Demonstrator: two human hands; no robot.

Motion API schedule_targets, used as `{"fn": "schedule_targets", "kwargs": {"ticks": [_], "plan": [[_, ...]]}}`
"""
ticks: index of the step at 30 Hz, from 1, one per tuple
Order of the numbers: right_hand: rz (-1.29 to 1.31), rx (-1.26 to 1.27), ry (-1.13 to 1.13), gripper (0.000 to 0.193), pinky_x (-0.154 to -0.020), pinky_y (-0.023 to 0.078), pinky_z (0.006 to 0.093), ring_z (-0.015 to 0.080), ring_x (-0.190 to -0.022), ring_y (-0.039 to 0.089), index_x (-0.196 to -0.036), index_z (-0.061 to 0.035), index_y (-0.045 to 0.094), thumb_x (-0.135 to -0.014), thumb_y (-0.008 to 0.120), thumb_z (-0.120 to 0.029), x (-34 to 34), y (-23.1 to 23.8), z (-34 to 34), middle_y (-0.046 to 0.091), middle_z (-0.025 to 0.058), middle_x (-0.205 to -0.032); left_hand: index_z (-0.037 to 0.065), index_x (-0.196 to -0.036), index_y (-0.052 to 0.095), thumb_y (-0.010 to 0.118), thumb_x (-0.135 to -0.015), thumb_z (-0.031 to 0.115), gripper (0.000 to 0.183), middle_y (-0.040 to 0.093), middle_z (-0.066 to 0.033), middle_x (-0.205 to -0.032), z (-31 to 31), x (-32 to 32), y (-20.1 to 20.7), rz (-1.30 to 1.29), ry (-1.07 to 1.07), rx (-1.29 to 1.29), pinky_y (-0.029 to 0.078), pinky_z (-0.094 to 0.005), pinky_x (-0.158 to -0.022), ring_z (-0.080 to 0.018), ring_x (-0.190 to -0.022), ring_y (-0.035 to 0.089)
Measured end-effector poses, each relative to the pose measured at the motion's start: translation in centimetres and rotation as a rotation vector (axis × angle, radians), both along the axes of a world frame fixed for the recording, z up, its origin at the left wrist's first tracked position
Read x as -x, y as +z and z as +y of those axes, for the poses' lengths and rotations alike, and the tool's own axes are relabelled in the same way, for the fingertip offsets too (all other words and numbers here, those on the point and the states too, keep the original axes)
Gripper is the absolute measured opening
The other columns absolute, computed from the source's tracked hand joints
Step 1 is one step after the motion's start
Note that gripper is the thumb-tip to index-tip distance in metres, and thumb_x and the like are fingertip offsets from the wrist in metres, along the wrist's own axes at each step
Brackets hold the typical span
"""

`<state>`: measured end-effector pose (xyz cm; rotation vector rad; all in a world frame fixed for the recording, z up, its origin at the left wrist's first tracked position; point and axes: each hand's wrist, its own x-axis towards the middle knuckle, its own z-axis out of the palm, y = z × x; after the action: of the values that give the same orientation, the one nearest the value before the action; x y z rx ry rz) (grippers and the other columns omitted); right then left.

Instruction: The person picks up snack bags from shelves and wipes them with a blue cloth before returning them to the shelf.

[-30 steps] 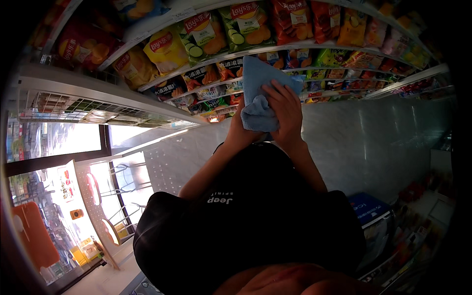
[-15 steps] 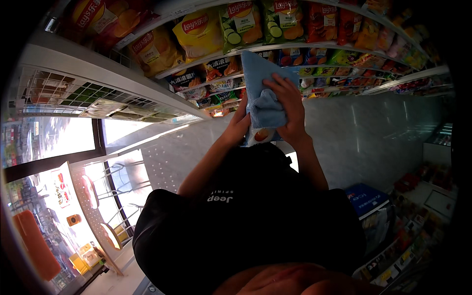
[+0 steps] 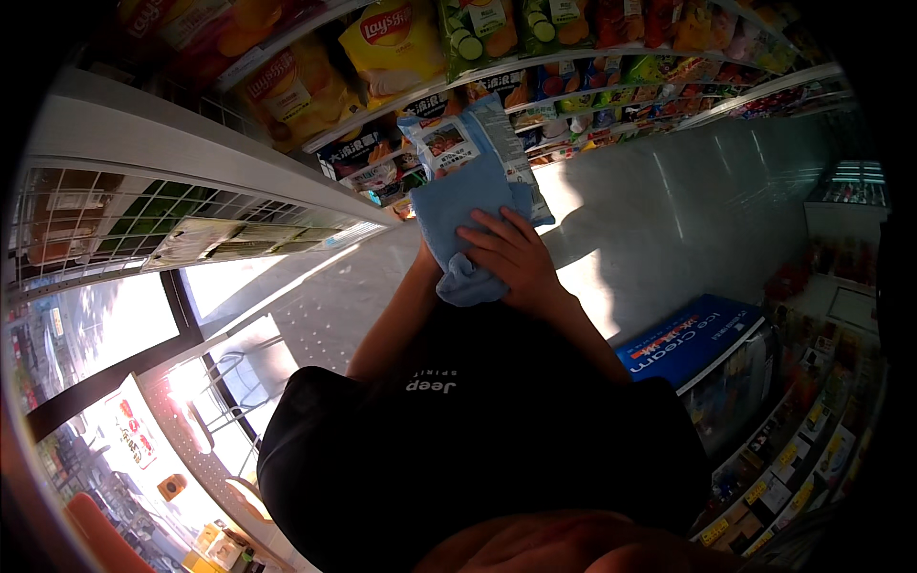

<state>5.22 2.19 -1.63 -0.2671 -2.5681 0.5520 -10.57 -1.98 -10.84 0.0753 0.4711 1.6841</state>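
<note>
- Bag (image 3: 447,143): tilted before the snack shelves (image 3: 382,112), its printed far end jutting past the cloth (image 3: 463,205); half a second ago, it showed mostly on the near side.
- Blue cloth: lying over the near part, one corner bunched.
- Right hand (image 3: 516,253): on top, fingers slightly spread, seemingly pressing the cloth flat.
- Left hand (image 3: 427,253): mostly hidden, probably supporting from beneath; its finger state can't be told.

Hands (image 3: 516,256) x2, blue cloth (image 3: 463,205) x1, lt-blue pkt (image 3: 444,140) x1. Upper shelf (image 3: 382,112) — green chip bags (image 3: 479,36) x2, bright-yel bag (image 3: 390,48) x1.
</note>
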Motion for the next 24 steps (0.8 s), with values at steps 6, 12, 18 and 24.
{"fn": "schedule_targets", "kwargs": {"ticks": [6, 12, 18, 24], "plan": [[0.044, 0.04, -0.309, 0.03, -0.109, 0.031, 0.049, 0.0301, -0.13, 0.046, -0.106, -0.0034, 0.062, -0.077, 0.064, -0.013, -0.4, 0.7, 1.2, 0.056, 0.0089, -0.133, 0.004, -0.134, 0.043, 0.04, -0.1, 0.047, 0.055, 0.058, -0.0176, -0.124, 0.8, 0.2, 5.3, 0.025, 0.011, 0.105, 0.048, -0.0413, -0.097, -0.0285, -0.112, 0.059], [0.061, 0.039, -0.305, 0.036, -0.108, 0.03, 0.0501, 0.035, -0.13, 0.046, -0.107, -0.002, 0.061, -0.077, 0.066, -0.021, -1.3, -0.1, -0.3, 0.055, 0.0114, -0.133, 0.004, -0.131, 0.045, 0.04, -0.1, 0.047, 0.054, 0.06, -0.0163, -0.12, 1.2, 0.3, 6.6, -0.024, 0.009, 0.078, 0.052, -0.0397, -0.093, -0.027, -0.107, 0.062], [0.161, 0.094, -0.369, 0.04, -0.107, 0.032, 0.0502, 0.0366, -0.13, 0.044, -0.111, -0.0017, 0.059, -0.076, 0.066, -0.019, -1.8, 0.8, 2.1, 0.055, 0.0132, -0.134, 0.004, -0.133, 0.042, 0.041, -0.101, 0.042, 0.049, 0.06, -0.0154, -0.119, 1.5, -0.9, 5.3, 0.066, -0.002, 0.057, 0.052, -0.0392, -0.093, -0.0264, -0.107, 0.062], [0.285, 0.187, -0.363, 0.04, -0.106, 0.033, 0.049, 0.0376, -0.13, 0.044, -0.114, -0.0006, 0.058, -0.076, 0.064, -0.013, -3.0, 2.4, 4.9, 0.054, 0.014, -0.133, 0.009, -0.145, 0.023, 0.044, -0.102, 0.032, 0.053, 0.05, -0.0131, -0.13, 2.4, -3.6, 7.3, 0.37, -0.049, 0.114, 0.049, -0.0355, -0.093, -0.0226, -0.113, 0.056]]}}
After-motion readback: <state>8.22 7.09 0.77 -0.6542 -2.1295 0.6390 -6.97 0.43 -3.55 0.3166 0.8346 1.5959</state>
